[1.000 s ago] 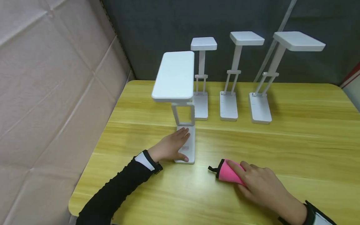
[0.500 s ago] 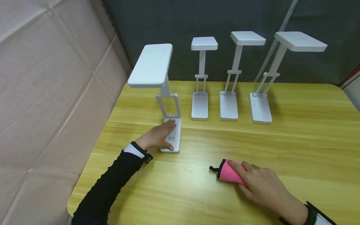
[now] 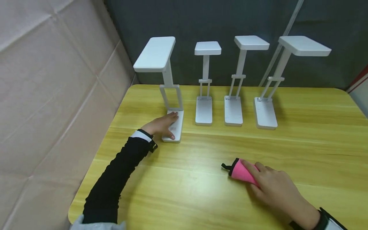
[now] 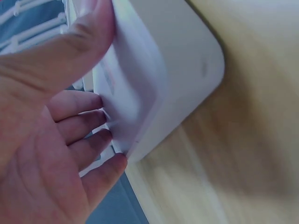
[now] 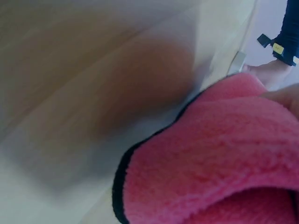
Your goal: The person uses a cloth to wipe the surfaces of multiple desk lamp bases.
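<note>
My left hand lies over the white base of a folding desk lamp on the left part of the table. In the left wrist view its thumb and fingertips touch the lamp base, with the palm off it. The lamp stands upright on a jointed stem, its flat head raised. My right hand holds a folded pink cloth with black trim and a black loop, low over the table or on it. Fluffy pink pile shows on the cloth in the right wrist view; most of that hand is hidden there.
Three similar white lamps stand in a row along the back: one near the middle, another to its right, a third farther right. Behind the wooden table hangs a dark curtain; a pale covered wall borders the left.
My left hand has slid the lamp left, then farther back, so it now stands left of the row. The right hand with the cloth has shifted slightly right in the view.
</note>
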